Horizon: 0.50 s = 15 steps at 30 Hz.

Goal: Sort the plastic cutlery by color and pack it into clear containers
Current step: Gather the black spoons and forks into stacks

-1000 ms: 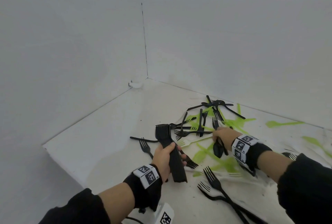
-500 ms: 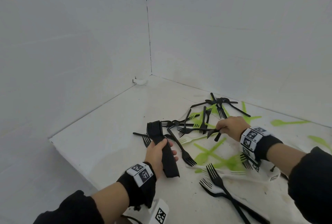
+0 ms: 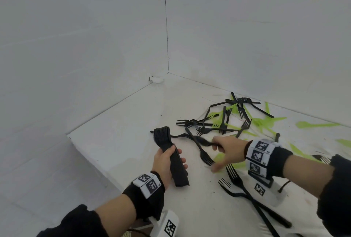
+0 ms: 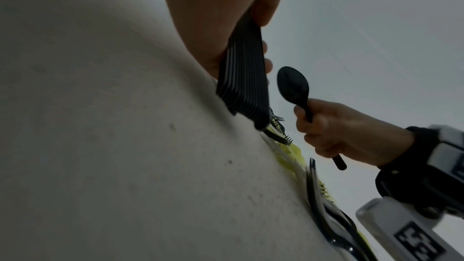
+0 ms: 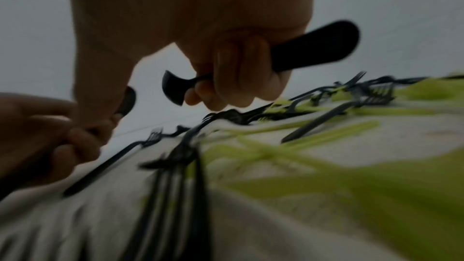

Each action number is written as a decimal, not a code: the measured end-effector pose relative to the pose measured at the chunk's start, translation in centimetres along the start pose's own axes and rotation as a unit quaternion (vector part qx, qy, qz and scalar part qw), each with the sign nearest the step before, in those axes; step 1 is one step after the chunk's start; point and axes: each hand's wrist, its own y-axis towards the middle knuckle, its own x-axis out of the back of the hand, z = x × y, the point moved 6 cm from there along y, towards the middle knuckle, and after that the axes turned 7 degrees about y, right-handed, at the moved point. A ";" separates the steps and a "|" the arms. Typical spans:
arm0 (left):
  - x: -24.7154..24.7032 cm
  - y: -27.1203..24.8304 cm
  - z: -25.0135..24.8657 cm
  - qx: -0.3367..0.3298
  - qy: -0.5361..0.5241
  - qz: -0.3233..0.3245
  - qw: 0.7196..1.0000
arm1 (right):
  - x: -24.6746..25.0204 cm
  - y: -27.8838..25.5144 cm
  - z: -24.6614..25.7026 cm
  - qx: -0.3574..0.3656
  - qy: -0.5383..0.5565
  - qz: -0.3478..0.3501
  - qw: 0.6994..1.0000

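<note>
My left hand [image 3: 167, 162] grips a thick stack of black spoons [image 3: 171, 157] by the handles, bowls pointing away; the stack [image 4: 243, 84] rests its lower end on the white table in the left wrist view. My right hand [image 3: 227, 149] holds a single black spoon [image 4: 293, 86] by its handle, just right of the stack and above the table. That spoon [image 5: 316, 47] is blurred in the right wrist view. Loose black forks [image 3: 207, 124] and lime green cutlery [image 3: 315, 125] lie scattered beyond and to the right.
The table [image 3: 121, 134] sits in a white corner; its left edge drops off near my left arm. More black forks [image 3: 239, 183] lie close to me under my right wrist. A small white object [image 3: 157, 79] sits in the far corner.
My right hand lifted a black spoon out of the pile and carried it left toward the stack. The left hand kept its grip and shifted a little.
</note>
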 end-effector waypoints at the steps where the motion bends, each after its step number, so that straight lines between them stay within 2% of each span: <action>1: 0.3 -0.1 0.1 0.002 -0.007 -0.002 1.000 | -1.2 0.0 0.4 0.000 -0.028 0.039 0.999; 3: 0.8 -0.3 0.3 0.005 -0.018 -0.004 1.000 | -2.0 0.3 0.8 0.001 -0.073 0.060 0.996; 6: 1.6 -0.7 0.1 0.000 -0.016 -0.011 1.000 | -0.7 0.8 1.3 0.030 -0.106 0.010 0.994; 10: 2.6 -0.9 -0.2 -0.012 -0.012 -0.034 0.999 | 0.9 1.2 3.1 0.087 -0.044 -0.087 0.991; 15: 2.9 -1.2 0.0 -0.013 -0.012 -0.042 0.999 | -2.0 3.1 7.1 0.103 -0.015 -0.079 0.991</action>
